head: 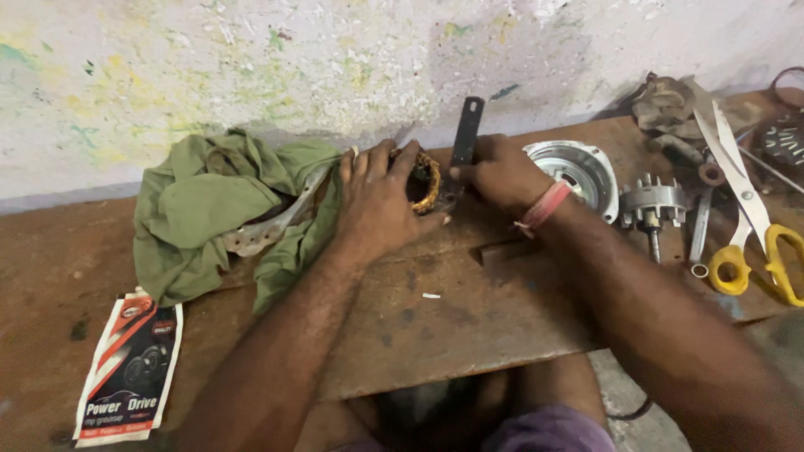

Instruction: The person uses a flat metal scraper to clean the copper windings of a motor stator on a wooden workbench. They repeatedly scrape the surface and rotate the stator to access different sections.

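Left hand (381,201) clamped over the copper-wound stator (425,180) — steadying it. Right hand (501,174) just beside, fingers pinching the dark flat bar (465,134), long axis upright, bottom end at the stator's right edge.

Your left hand (377,201) lies palm-down over a round stator (425,180) wound with copper-coloured wire, so only its right-hand arc shows past your fingers. It rests on the counter (469,310) just right of the green cloth (209,209). Your right hand (502,172) grips a flat dark metal bar (466,134), standing nearly upright with its lower end against the stator's right side, a slot near its top.
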